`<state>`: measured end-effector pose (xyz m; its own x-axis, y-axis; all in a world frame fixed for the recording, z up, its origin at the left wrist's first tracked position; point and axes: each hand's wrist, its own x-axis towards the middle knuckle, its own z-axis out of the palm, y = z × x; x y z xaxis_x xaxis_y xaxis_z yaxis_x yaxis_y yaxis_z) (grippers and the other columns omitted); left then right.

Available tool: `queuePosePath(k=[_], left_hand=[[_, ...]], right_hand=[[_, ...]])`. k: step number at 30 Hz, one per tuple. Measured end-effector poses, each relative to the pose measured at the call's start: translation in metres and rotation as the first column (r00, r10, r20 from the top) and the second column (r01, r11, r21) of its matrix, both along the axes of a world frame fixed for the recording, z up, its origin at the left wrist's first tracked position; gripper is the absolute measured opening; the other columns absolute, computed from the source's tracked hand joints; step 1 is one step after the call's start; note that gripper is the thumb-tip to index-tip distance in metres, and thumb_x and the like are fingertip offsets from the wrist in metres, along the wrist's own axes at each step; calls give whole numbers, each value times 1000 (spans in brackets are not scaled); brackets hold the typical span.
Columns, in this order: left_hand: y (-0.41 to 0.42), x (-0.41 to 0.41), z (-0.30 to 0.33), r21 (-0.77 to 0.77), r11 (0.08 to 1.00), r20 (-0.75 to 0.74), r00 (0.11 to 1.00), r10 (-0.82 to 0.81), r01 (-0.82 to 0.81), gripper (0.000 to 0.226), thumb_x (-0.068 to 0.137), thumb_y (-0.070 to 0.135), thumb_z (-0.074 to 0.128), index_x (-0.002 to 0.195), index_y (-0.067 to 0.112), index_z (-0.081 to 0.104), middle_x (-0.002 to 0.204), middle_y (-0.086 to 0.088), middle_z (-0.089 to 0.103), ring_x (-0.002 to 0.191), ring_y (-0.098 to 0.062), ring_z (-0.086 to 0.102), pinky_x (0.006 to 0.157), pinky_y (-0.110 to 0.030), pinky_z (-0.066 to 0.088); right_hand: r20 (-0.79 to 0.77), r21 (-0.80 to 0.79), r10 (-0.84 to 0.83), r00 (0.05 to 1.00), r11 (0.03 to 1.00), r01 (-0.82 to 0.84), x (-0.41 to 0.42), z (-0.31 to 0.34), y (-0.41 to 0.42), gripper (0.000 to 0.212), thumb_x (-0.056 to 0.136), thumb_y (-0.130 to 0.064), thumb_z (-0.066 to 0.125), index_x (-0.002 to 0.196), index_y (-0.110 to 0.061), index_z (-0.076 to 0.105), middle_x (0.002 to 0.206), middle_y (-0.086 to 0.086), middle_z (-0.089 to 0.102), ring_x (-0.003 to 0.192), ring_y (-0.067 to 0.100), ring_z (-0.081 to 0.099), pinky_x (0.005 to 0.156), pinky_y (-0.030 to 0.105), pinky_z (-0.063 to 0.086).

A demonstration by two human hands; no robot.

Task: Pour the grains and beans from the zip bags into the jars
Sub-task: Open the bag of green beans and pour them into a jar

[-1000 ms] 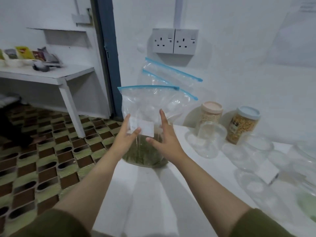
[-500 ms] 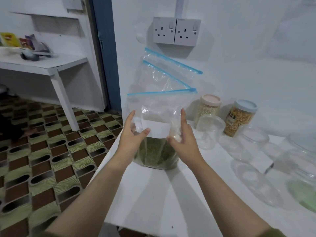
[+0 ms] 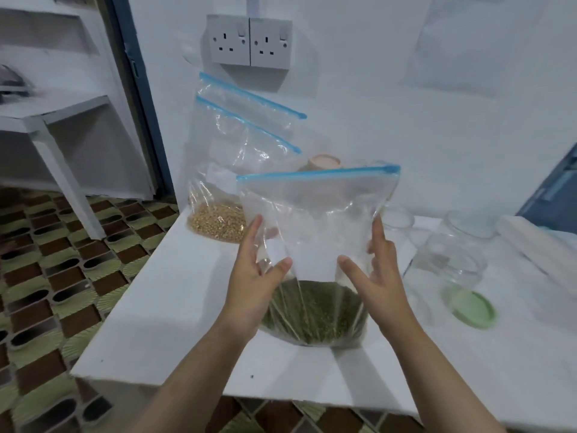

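A clear zip bag of green beans (image 3: 315, 310) with a blue zip strip stands on the white table (image 3: 175, 307), its zip closed across the top. My left hand (image 3: 254, 282) holds its left side, thumb in front and fingers behind the plastic. My right hand (image 3: 373, 276) holds its right side the same way. Behind it a second zip bag with tan grains (image 3: 218, 218) leans on the wall, with another zip bag behind that one. An empty glass jar (image 3: 449, 267) stands to the right of my right hand.
More clear jars (image 3: 468, 223) stand at the back right, and a green lid (image 3: 473, 309) lies on the table. A pink-lidded jar (image 3: 324, 162) shows behind the bag. A double wall socket (image 3: 249, 40) sits above. The table's left edge drops to a patterned floor.
The green bean bag has come toward me and to the right along the table, uncovering the tan grain bag. Both hands stayed on its sides.
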<state>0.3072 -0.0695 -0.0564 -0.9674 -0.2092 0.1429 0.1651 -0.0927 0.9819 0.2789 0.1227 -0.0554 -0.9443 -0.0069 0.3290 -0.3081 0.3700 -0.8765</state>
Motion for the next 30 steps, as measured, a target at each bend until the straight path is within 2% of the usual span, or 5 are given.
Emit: queuePosePath(k=[6,12,18,26,30], left_hand=[[14,8,-7,-180,978,47,992,120,-109,76,92,5,66,150,37,29,95,63,42,70,23,48,71,1,40],[7,8,-17,-362,905,51,965,257,-222,70,92,19,69,150,35,33,115,29,48,105,4,42,97,-23,38],[8,1,-13,-632,717,39,911,410,-295,52,94,33,62,142,36,43,140,2,24,130,-17,20,111,-37,21],[17,-12,21,-487,749,-276,893,356,-449,17,98,29,59,113,35,60,128,18,36,127,-4,27,106,-26,17],[30,-15,48,-444,785,-455,863,217,-432,19,96,34,56,115,34,61,126,18,46,130,-4,33,110,-37,31]], right_hand=[[-15,-14,29,999,999,-30,10,-1,13,68,92,-41,60,144,-59,19,112,-18,46,85,-1,46,81,8,38],[-35,-149,76,997,986,-80,-2,18,-2,55,92,-46,54,142,-50,31,146,-12,43,120,6,53,84,3,41],[-182,-167,46,982,983,-77,-15,50,-14,56,95,-28,64,145,-36,41,126,-15,58,103,-6,58,81,7,44],[-393,-216,-47,918,976,-42,-7,76,-13,7,95,-24,66,102,-23,66,95,-12,69,89,6,66,79,19,51],[-468,-255,-7,884,958,-127,-1,87,-9,26,94,-9,67,108,-30,60,94,-3,71,86,17,70,80,33,57]])
